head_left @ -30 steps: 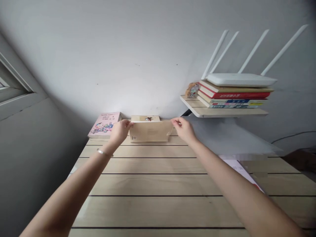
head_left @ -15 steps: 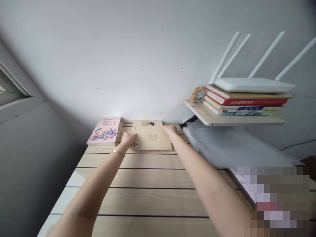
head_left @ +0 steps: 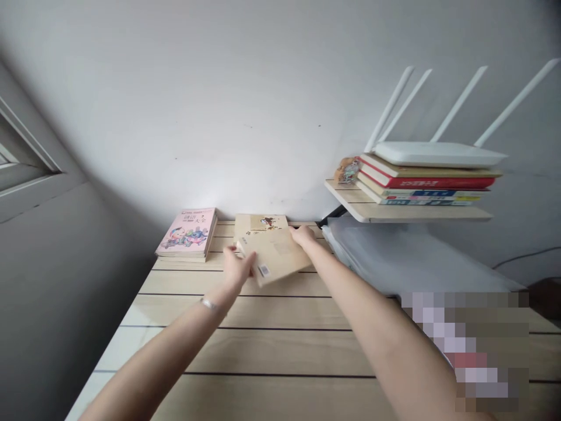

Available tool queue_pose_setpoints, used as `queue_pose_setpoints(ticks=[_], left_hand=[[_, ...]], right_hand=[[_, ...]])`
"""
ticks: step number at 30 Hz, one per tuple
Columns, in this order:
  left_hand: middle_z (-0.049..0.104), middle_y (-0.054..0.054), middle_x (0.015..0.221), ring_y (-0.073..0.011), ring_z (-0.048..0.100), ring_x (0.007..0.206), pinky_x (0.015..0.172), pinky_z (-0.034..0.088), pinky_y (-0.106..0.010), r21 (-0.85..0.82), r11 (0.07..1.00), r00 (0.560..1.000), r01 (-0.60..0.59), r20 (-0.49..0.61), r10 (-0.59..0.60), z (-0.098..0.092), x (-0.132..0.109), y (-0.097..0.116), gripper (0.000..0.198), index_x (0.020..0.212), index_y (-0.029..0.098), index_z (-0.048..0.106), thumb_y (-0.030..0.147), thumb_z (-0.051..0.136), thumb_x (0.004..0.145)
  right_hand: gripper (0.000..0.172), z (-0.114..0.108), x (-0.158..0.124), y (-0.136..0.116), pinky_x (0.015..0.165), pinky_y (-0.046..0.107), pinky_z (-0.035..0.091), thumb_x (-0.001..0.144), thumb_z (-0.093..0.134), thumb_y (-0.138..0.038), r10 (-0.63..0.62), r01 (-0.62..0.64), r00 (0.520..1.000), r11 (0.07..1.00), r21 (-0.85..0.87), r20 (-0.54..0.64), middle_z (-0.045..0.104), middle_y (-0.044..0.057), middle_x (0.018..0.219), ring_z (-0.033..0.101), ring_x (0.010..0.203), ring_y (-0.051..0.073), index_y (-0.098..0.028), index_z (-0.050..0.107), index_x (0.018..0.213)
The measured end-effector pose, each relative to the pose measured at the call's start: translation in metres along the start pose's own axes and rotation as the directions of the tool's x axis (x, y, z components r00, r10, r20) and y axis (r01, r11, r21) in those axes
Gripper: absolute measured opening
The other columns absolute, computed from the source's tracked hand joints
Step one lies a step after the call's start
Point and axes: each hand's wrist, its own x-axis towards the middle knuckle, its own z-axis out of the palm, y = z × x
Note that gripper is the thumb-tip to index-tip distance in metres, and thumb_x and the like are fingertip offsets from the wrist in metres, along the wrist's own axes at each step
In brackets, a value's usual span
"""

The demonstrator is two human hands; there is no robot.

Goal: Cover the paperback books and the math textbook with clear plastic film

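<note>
Slantwise, the beige book has its longer visible span running between the hands, barcode corner pointing nearward, right end farther off. It partly covers an illustrated book near the wall. Bare tabletop opens in front; pink-topped books lie apart leftward. The left hand grips the beige book's left edge; the right hand clasps its far right corner.
</note>
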Motion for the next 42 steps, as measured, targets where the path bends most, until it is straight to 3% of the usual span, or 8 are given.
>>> queue_pose_setpoints(ticks=[8, 12, 16, 19, 23, 25, 36, 42], left_hand=[[0.065, -0.011, 0.101, -0.0194, 0.069, 0.079, 0.070, 0.055, -0.034, -0.344, 0.868, 0.859, 0.359, 0.485, -0.163, -0.035, -0.153, -0.072, 0.030, 0.094, 0.023, 0.032, 0.038, 0.055, 0.081], [0.063, -0.009, 0.099, -0.0189, 0.065, 0.085, 0.074, 0.053, -0.035, 0.041, 0.977, 0.844, -0.207, 0.512, 0.158, -0.048, -0.165, -0.080, 0.008, 0.090, 0.022, 0.044, 0.022, 0.047, 0.082], [0.049, -0.015, 0.135, -0.0287, 0.044, 0.126, 0.102, 0.039, -0.049, 0.323, 0.527, 0.612, -0.786, 0.530, 0.587, -0.038, -0.149, -0.064, 0.030, 0.113, 0.019, 0.055, 0.017, 0.042, 0.086], [0.032, -0.019, 0.148, -0.0348, 0.022, 0.139, 0.108, 0.029, -0.055, 0.511, 0.316, 0.585, -0.799, 0.540, 0.605, -0.016, -0.131, -0.066, 0.050, 0.134, 0.011, 0.045, 0.033, 0.045, 0.088], [0.037, -0.024, 0.143, -0.0373, 0.024, 0.137, 0.107, 0.028, -0.055, 0.641, 0.269, 0.662, -0.719, 0.516, 0.543, 0.003, -0.114, -0.085, 0.069, 0.137, 0.007, 0.042, 0.054, 0.044, 0.086], [0.040, -0.024, 0.141, -0.0379, 0.026, 0.136, 0.108, 0.028, -0.054, 0.636, 0.250, 0.652, -0.730, 0.539, 0.533, 0.003, -0.111, -0.092, 0.073, 0.135, 0.005, 0.045, 0.059, 0.042, 0.085], [0.025, -0.025, 0.149, -0.0361, 0.019, 0.139, 0.107, 0.029, -0.052, 0.562, 0.328, 0.627, -0.759, 0.496, 0.601, -0.006, -0.110, -0.097, 0.075, 0.141, 0.006, 0.034, 0.058, 0.039, 0.087], [0.060, -0.018, 0.111, -0.0246, 0.061, 0.101, 0.083, 0.050, -0.038, 0.433, 0.765, 0.879, -0.476, 0.220, 0.422, -0.027, -0.085, -0.089, 0.040, 0.120, 0.011, 0.049, 0.024, 0.052, 0.082]], right_hand=[[0.028, 0.006, -0.069, -0.007, 0.065, 0.024, 0.045, 0.072, 0.065, -0.045, -0.159, 0.158, 0.977, 0.987, 0.015, 0.142, 0.073, 0.007, 0.080, 0.066, 0.078, 0.021, -0.019, 0.072, 0.072], [0.024, 0.018, -0.087, -0.007, 0.076, 0.026, 0.046, 0.076, 0.063, -0.040, -0.234, 0.236, 0.966, 0.972, -0.009, 0.107, 0.070, 0.008, 0.091, 0.064, 0.086, 0.020, -0.017, 0.069, 0.074], [0.023, 0.014, -0.099, -0.012, 0.084, 0.033, 0.047, 0.085, 0.054, -0.033, -0.365, 0.366, 0.931, 0.928, -0.067, 0.025, 0.065, 0.013, 0.107, 0.063, 0.092, 0.022, -0.015, 0.068, 0.088], [0.026, 0.007, -0.127, -0.015, 0.092, 0.035, 0.046, 0.090, 0.046, -0.026, -0.619, 0.619, 0.786, 0.786, -0.005, 0.011, 0.065, 0.012, 0.112, 0.061, 0.103, 0.021, -0.017, 0.069, 0.098], [0.037, 0.007, -0.175, -0.013, 0.107, 0.042, 0.036, 0.093, 0.042, -0.032, -0.851, 0.844, 0.481, 0.515, 0.151, 0.213, 0.057, 0.007, 0.131, 0.045, 0.128, 0.022, -0.022, 0.057, 0.125], [0.047, 0.009, -0.185, -0.008, 0.112, 0.046, 0.028, 0.094, 0.040, -0.038, -0.853, 0.868, 0.417, 0.477, 0.142, 0.314, 0.045, 0.008, 0.142, 0.036, 0.134, 0.023, -0.022, 0.043, 0.138], [0.054, 0.021, -0.101, -0.010, 0.114, 0.045, 0.020, 0.094, 0.036, -0.042, -0.572, 0.634, 0.700, 0.773, -0.005, 0.428, 0.030, 0.012, 0.149, 0.025, 0.139, 0.024, -0.015, 0.036, 0.142], [0.048, 0.015, -0.097, -0.013, 0.096, 0.036, 0.044, 0.087, 0.051, -0.041, -0.291, 0.309, 0.927, 0.950, -0.042, 0.236, 0.059, 0.016, 0.126, 0.056, 0.115, 0.025, -0.013, 0.055, 0.125]])
